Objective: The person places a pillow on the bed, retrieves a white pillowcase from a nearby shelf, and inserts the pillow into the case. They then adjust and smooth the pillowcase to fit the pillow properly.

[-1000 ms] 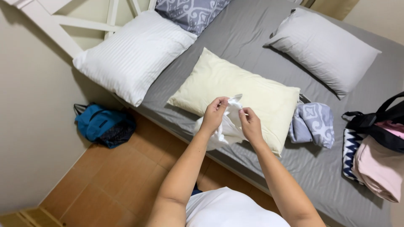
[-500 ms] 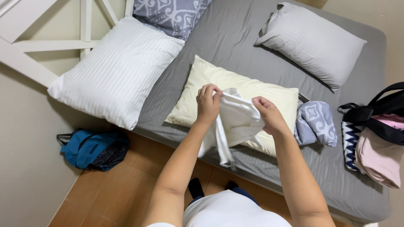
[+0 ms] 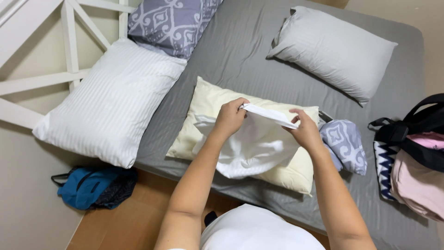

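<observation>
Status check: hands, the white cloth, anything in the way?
Left hand and right hand both pinch white pillowcase top edge. It hangs spread over cream pillow. Folded patterned cloth beside right hand, not blocking.

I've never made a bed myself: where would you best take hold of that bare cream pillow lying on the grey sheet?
Probably at the short end of the cream pillow nearest the white striped pillow, coming from above. That end lies flat and uncovered, with corners to pinch; the white pillowcase and both hands cover its middle.
</observation>
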